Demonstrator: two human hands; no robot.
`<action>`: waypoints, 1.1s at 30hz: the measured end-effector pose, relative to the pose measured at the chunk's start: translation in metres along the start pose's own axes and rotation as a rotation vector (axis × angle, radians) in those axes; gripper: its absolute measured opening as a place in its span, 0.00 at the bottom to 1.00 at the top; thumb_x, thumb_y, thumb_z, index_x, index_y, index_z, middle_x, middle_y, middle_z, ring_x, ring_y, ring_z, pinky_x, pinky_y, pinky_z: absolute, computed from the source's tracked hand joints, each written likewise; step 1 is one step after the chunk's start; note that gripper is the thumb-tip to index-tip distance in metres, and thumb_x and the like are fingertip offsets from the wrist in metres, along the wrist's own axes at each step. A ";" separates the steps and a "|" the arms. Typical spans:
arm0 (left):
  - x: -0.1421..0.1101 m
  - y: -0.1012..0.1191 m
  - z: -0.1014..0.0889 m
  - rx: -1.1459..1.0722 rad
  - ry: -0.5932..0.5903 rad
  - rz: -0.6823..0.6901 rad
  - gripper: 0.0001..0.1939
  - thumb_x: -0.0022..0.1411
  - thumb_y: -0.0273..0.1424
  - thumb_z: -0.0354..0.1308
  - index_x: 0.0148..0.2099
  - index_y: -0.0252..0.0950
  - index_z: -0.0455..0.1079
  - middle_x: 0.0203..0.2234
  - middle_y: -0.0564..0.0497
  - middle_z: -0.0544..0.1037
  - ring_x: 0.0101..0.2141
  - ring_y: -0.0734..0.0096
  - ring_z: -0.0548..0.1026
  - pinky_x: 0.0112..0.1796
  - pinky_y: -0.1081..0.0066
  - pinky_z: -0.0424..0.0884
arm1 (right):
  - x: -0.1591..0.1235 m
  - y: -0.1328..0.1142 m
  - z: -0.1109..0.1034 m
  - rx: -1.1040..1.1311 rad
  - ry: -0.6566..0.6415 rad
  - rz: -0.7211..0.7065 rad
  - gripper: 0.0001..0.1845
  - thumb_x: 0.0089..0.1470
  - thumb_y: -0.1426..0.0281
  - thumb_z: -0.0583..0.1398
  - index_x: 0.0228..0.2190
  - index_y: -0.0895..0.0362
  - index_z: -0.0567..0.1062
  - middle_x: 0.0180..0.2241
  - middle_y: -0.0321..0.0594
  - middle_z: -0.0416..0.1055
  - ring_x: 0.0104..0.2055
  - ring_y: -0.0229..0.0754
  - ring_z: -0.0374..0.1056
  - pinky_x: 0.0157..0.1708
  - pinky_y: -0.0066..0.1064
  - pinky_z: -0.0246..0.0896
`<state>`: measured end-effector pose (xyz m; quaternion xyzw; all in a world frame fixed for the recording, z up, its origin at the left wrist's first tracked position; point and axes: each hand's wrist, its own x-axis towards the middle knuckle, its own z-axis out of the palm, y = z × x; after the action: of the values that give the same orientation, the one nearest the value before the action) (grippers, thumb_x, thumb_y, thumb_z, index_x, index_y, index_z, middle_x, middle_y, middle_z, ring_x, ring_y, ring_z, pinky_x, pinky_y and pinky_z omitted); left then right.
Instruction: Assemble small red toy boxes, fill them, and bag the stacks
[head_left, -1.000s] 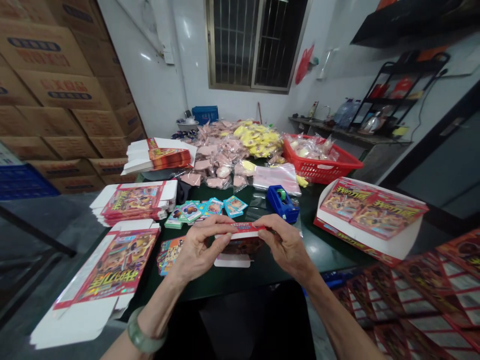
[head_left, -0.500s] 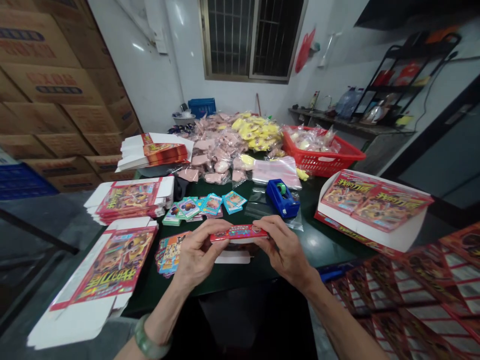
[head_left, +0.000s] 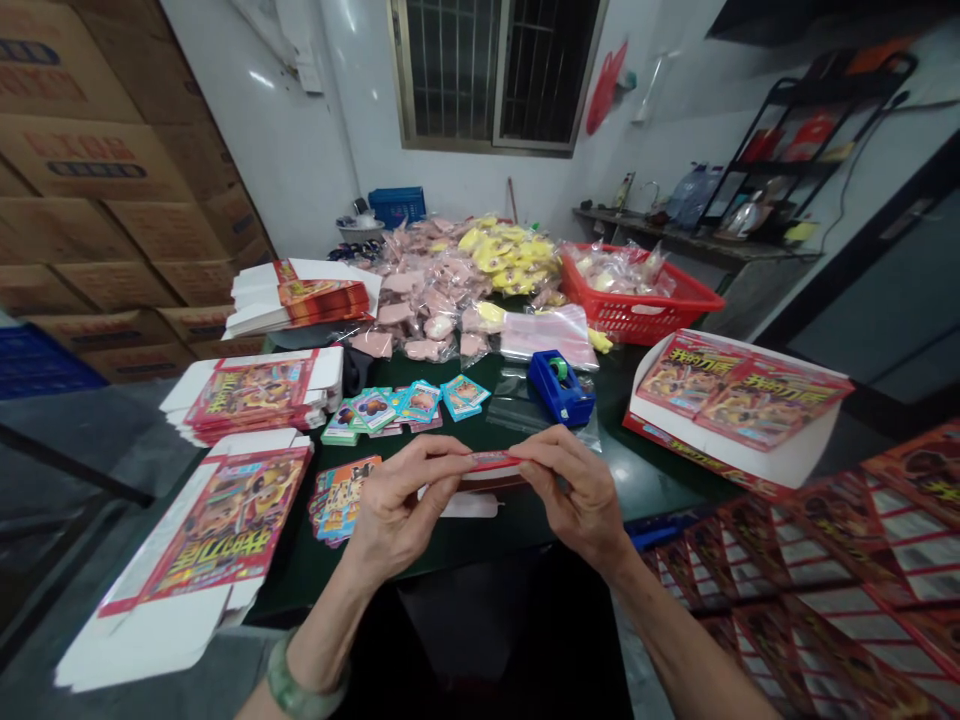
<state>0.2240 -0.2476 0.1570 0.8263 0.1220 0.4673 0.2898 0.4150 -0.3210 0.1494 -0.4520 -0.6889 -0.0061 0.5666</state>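
Between my hands is a small red printed cardboard box [head_left: 492, 460], seen edge-on with a white flap hanging below it. My left hand [head_left: 409, 490] pinches its left end between thumb and fingers, and a green bangle [head_left: 304, 682] circles that wrist. At the opposite end, my right hand [head_left: 574, 490] grips with thumb and fingertips. Much of the box is hidden by the fingers. Orange and blue printed cards [head_left: 345, 500] lie beside my left hand. Beyond the hands are fanned-out blue and green cards [head_left: 379, 410] and a blue tape dispenser [head_left: 562, 390].
Flattened boxes [head_left: 217, 520] are stacked at left. A white-lined display box [head_left: 739, 400] with red packs stands right. Bagged pink pieces [head_left: 427, 285], yellow pieces [head_left: 514, 255] and a red basket [head_left: 641, 320] occupy the back. Many red boxes [head_left: 817, 560] fill the lower right.
The small box has tipped in my hands, so its red printed side now shows as a narrower strip. Both hands keep hold of it, fingers slightly closer together.
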 end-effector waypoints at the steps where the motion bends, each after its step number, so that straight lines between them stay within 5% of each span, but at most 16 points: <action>1: -0.001 0.000 0.000 0.026 -0.013 0.020 0.15 0.60 0.19 0.51 0.46 0.39 0.71 0.40 0.48 0.73 0.39 0.72 0.72 0.37 0.72 0.69 | -0.001 0.001 0.000 -0.002 -0.008 -0.013 0.11 0.54 0.78 0.56 0.39 0.56 0.73 0.32 0.39 0.67 0.33 0.35 0.66 0.31 0.27 0.63; 8: -0.008 -0.002 0.001 0.129 -0.045 0.080 0.16 0.61 0.18 0.46 0.49 0.35 0.66 0.44 0.45 0.69 0.44 0.71 0.69 0.42 0.72 0.67 | -0.008 0.006 0.009 -0.030 0.036 -0.033 0.15 0.55 0.79 0.54 0.43 0.54 0.71 0.39 0.43 0.67 0.41 0.37 0.67 0.39 0.31 0.65; 15: -0.009 -0.002 0.003 0.131 -0.083 0.172 0.17 0.64 0.23 0.43 0.53 0.32 0.64 0.46 0.41 0.67 0.47 0.64 0.68 0.44 0.64 0.68 | -0.017 0.011 0.014 0.012 0.138 -0.007 0.14 0.55 0.78 0.55 0.43 0.53 0.69 0.38 0.42 0.69 0.40 0.39 0.67 0.36 0.31 0.66; 23: -0.012 -0.007 0.012 0.284 0.051 0.197 0.19 0.60 0.18 0.47 0.52 0.35 0.65 0.46 0.42 0.68 0.45 0.65 0.69 0.42 0.64 0.70 | -0.019 0.016 0.014 0.082 0.150 0.033 0.12 0.54 0.78 0.56 0.40 0.53 0.71 0.40 0.42 0.68 0.41 0.39 0.67 0.39 0.34 0.65; 29: 0.014 0.010 -0.016 0.229 -0.216 0.036 0.15 0.60 0.22 0.51 0.48 0.38 0.70 0.36 0.47 0.74 0.35 0.72 0.73 0.33 0.74 0.72 | -0.008 0.015 0.010 0.121 0.026 0.078 0.09 0.54 0.76 0.56 0.38 0.54 0.70 0.39 0.42 0.68 0.36 0.37 0.68 0.25 0.25 0.63; 33: 0.017 0.012 -0.020 0.241 -0.222 0.037 0.17 0.62 0.22 0.49 0.51 0.40 0.67 0.39 0.47 0.73 0.37 0.72 0.73 0.34 0.74 0.72 | -0.006 0.017 0.009 0.067 0.054 0.045 0.09 0.54 0.77 0.55 0.37 0.54 0.71 0.38 0.42 0.68 0.37 0.37 0.68 0.30 0.27 0.65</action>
<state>0.2151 -0.2420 0.1836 0.9039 0.1291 0.3602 0.1914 0.4180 -0.3097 0.1331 -0.4479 -0.6628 0.0176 0.5998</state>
